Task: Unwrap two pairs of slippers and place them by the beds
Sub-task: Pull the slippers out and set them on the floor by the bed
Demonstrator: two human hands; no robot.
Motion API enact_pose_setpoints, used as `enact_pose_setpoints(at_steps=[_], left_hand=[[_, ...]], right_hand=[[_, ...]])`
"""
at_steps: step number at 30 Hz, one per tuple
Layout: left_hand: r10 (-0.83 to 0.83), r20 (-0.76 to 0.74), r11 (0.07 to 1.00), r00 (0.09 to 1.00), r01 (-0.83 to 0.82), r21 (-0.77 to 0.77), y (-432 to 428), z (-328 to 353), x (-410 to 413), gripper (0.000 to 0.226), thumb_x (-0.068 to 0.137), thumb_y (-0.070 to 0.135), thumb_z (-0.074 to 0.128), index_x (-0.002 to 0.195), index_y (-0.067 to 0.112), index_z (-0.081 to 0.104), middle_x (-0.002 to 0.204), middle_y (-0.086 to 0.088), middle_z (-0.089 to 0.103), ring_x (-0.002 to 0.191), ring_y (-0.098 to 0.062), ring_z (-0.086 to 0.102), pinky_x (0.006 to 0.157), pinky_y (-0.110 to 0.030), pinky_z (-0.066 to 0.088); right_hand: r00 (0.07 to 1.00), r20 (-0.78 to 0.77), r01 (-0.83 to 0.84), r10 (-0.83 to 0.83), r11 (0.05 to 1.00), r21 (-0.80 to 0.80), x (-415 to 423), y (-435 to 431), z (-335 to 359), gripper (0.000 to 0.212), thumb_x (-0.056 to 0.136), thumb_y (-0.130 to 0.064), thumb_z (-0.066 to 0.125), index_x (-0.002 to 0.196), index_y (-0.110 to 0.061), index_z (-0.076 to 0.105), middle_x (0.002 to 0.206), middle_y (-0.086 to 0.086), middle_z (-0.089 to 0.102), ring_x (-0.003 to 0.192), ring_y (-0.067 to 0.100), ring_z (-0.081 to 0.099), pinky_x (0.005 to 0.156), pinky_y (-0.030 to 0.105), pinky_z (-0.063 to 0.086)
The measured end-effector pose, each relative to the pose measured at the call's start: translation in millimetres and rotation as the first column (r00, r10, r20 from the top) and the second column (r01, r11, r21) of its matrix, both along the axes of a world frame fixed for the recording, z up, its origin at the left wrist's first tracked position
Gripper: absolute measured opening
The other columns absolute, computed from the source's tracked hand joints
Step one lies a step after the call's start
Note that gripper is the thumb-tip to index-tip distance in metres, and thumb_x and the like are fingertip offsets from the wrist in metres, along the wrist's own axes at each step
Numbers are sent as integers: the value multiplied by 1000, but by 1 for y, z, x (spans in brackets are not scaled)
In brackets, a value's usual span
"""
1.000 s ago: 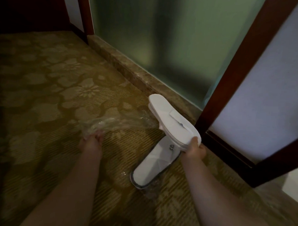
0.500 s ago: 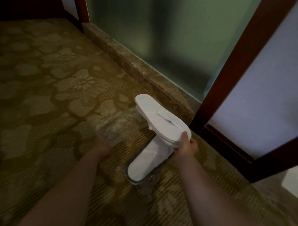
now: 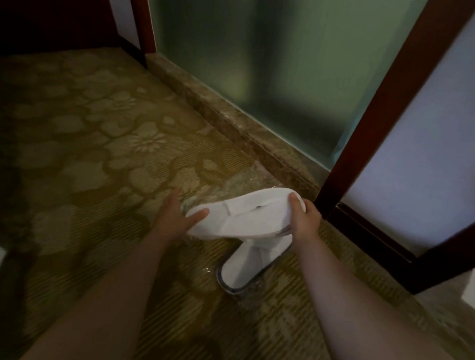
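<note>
Above carpet [image 3: 95,173]: right hand [image 3: 305,221] grips slippers [image 3: 245,221], left hand [image 3: 175,218] spread, touching; print [image 3: 258,207] perhaps, unreadable.

Both forearms extended, left grip [image 3: 175,218] straight-fingered, thumb out; right grip [image 3: 304,218] curled round slippers [image 3: 245,223]

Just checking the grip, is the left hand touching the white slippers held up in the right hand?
Touching. The head view shows the thumb of the left hand lying on one end of the held slippers, no gap.
</note>
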State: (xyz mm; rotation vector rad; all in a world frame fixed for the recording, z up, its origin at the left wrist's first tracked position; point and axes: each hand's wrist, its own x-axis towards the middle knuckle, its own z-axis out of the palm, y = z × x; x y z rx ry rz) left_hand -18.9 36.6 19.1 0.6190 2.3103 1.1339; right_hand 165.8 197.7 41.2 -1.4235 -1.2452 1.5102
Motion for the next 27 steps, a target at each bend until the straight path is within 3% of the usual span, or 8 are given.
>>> enact_pose_setpoints(at_steps=[3, 6, 8, 13, 17, 22, 24, 27], left_hand=[[-232, -60, 966, 971, 222, -132, -9, 10, 3, 111, 65, 53, 76, 151, 27, 12, 160, -5, 17, 144, -28, 26, 113, -49, 32], [-379, 59, 910, 923, 384, -160, -15, 19, 7, 112, 64, 53, 77, 151, 30, 10, 159, -3, 19, 143, -27, 28, 111, -46, 33], [-440, 76, 876, 895, 447, -182, -20, 27, 9, 116, 60, 55, 79, 150, 33, 10, 159, -1, 19, 142, -25, 28, 111, -46, 34], [-542, -21, 828, 840, 531, -180, -35, 42, 14, 123, 60, 45, 83, 151, 31, 1, 160, 4, 11, 144, -23, 21, 114, -42, 29], [-521, -25, 841, 853, 508, -185, -49, 49, 6, 135, 56, 44, 86, 150, 31, -10, 161, 1, 3, 147, -23, 14, 117, -45, 24], [-526, -35, 836, 850, 509, -203, -63, 60, 3, 140, 52, 52, 84, 151, 29, -13, 161, 3, -2, 147, -22, 9, 118, -43, 21], [-526, -83, 839, 847, 500, -214, -64, 63, 1, 143, 43, 62, 80, 150, 34, -10, 161, 2, 4, 147, -23, 15, 117, -46, 25], [-513, -120, 851, 850, 485, -203, -65, 66, 0, 135, 53, 55, 81, 150, 33, -10, 159, -1, 11, 145, -24, 20, 114, -43, 28]], right_hand=[[986, 72, -157, 154, 986, 47, -12, -11, 11, 30, 87, -34, 60, 105, -9, 64, 97, 5, 61, 93, 23, 56, 78, 29, 41], [948, 146, -294, 284, 954, 51, -24, -24, 23, 43, 85, -37, 62, 118, -9, 62, 113, 10, 62, 102, 27, 57, 82, 32, 45], [922, 167, -366, 350, 928, 76, -31, -32, 30, 43, 87, -35, 61, 119, -6, 63, 112, 11, 62, 101, 27, 58, 80, 30, 44], [900, 140, -427, 414, 901, 78, -49, -56, 45, 27, 90, -27, 59, 106, -6, 64, 99, 12, 61, 81, 21, 56, 75, 28, 42], [877, 127, -469, 463, 883, 27, -61, -71, 55, 23, 91, -29, 58, 101, -9, 60, 100, 14, 61, 88, 23, 55, 83, 32, 44], [861, 146, -496, 487, 868, 29, -73, -79, 65, 39, 89, -32, 60, 111, -1, 63, 102, 15, 62, 85, 24, 57, 62, 27, 43], [857, 146, -502, 494, 864, 27, -74, -80, 67, 32, 89, -32, 59, 102, -4, 64, 93, 12, 62, 73, 22, 57, 53, 23, 43], [846, 142, -521, 514, 854, 11, -75, -81, 72, 27, 88, -36, 59, 94, -10, 63, 77, 4, 61, 62, 17, 55, 34, 13, 39]])
